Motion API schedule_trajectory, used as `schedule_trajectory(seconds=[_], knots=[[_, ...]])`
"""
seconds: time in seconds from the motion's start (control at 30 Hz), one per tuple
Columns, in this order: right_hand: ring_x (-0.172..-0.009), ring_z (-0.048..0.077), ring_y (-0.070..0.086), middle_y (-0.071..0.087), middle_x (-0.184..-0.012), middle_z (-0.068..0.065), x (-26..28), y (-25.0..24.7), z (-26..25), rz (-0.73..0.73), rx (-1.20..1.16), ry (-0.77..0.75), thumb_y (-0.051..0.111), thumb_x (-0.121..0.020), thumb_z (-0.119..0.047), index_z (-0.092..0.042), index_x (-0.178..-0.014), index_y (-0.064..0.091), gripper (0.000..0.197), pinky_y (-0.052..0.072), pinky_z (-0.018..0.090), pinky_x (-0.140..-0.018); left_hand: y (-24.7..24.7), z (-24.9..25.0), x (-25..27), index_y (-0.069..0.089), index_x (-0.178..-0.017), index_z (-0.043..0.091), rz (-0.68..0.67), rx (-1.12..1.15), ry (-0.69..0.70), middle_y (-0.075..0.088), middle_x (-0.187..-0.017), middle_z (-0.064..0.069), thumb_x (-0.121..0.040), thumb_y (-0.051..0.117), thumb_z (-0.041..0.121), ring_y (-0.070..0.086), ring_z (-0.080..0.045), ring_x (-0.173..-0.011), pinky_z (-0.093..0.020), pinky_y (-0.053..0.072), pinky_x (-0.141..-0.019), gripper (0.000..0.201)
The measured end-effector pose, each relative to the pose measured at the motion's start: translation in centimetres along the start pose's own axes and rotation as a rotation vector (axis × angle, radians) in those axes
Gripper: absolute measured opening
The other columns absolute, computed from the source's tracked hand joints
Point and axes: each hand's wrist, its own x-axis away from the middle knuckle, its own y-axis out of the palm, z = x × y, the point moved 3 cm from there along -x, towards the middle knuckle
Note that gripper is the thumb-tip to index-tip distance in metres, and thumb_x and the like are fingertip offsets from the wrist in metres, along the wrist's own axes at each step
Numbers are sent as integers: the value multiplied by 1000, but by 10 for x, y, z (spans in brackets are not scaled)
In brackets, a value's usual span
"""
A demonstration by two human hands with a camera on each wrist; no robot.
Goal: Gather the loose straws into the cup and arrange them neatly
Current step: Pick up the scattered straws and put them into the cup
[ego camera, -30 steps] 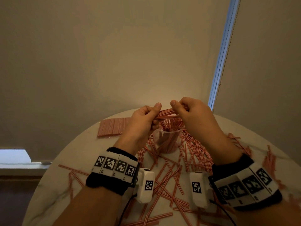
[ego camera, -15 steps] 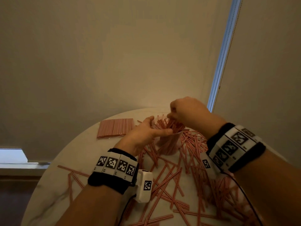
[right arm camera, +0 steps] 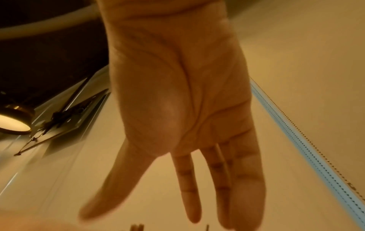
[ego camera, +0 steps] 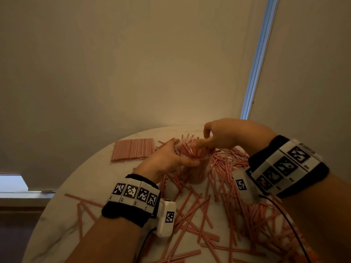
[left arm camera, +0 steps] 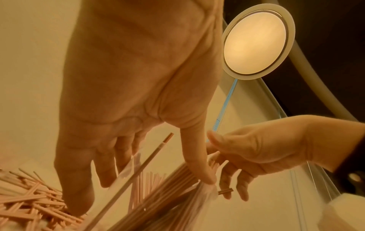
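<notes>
Both hands are up at the cup [ego camera: 195, 168] now, a clear one standing toward the far side of the round white table [ego camera: 57, 224], packed with red-and-white striped straws [ego camera: 190, 150] that fan out above its rim. The left hand [ego camera: 167, 160] is cupped round the near-left side of the rim, thumb lying along the near edge and fingers curved against the far-left wall; the left wrist view shows that thumb tip pressed right on the clear rim, fingers only gently bent. The right hand [ego camera: 226, 135] hangs over the top of the straws from the right, fingers long and relaxed, thumb spread wide, nothing pinched — the right wrist view shows a bare flat palm. Its fingertips are just at the straw tips; whether they touch, I cannot tell.

Loose straws [ego camera: 199, 211] lie scattered everywhere, thick on the right and near side of the cup, a few well apart at the left. At the far left a flat pack of straws [ego camera: 133, 151] lies neatly side by side.
</notes>
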Motion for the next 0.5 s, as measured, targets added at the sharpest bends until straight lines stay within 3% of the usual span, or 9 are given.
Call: schedule_trajectory(seconds=[0.1,0.17,0.2,0.27,0.37,0.43,0.5], knots=[[-60,5,66,67,-77,-8,6,3,0,-76,-84,-1,76,-82,-46,-22,-109,64,38,47,23,-58,0,0,0,29,-156,31,7,-3,-4,52,-149,-3,-33,98,45,50,-29,-133,-55,41,-110,141],[-56,1,63,66,-67,-11,4,4,-2,-55,-104,-31,76,-86,-23,-21,-101,70,16,43,20,-53,0,-1,0,29,-156,31,8,-2,-3,50,-151,-3,-39,98,42,50,-28,-133,-54,42,-109,136],[-61,3,65,67,-69,-11,3,3,-3,-20,-121,-42,75,-87,-17,-21,-97,72,11,44,20,-54,0,-1,1,29,-156,31,10,-5,-1,50,-151,-3,-41,98,41,51,-28,-132,-53,43,-108,134],[-74,8,68,71,-80,-6,0,-4,-2,125,-207,-61,71,-89,-12,-20,-93,73,10,51,23,-62,0,-1,0,28,-156,29,13,-11,4,53,-147,-3,-44,97,40,53,-26,-130,-52,45,-106,132],[-76,10,67,70,-87,-2,-3,-15,-3,416,-324,-71,64,-94,-7,-20,-95,72,16,56,27,-68,0,-1,-1,28,-156,29,13,-10,-4,56,-144,-2,-44,97,41,54,-25,-129,-52,44,-107,132],[-83,13,67,71,-96,-2,-7,-11,-8,406,-243,-82,59,-95,-5,-20,-100,73,21,58,31,-77,0,-1,-3,28,-156,30,19,-26,-8,54,-146,-1,-42,98,43,51,-26,-131,-54,42,-109,134],[-92,15,66,72,-104,-3,-11,1,-15,280,-130,-107,57,-96,-7,-22,-104,74,25,58,33,-83,0,0,-4,29,-156,27,18,-44,-8,57,-141,0,-44,99,41,52,-24,-129,-54,41,-110,132]])
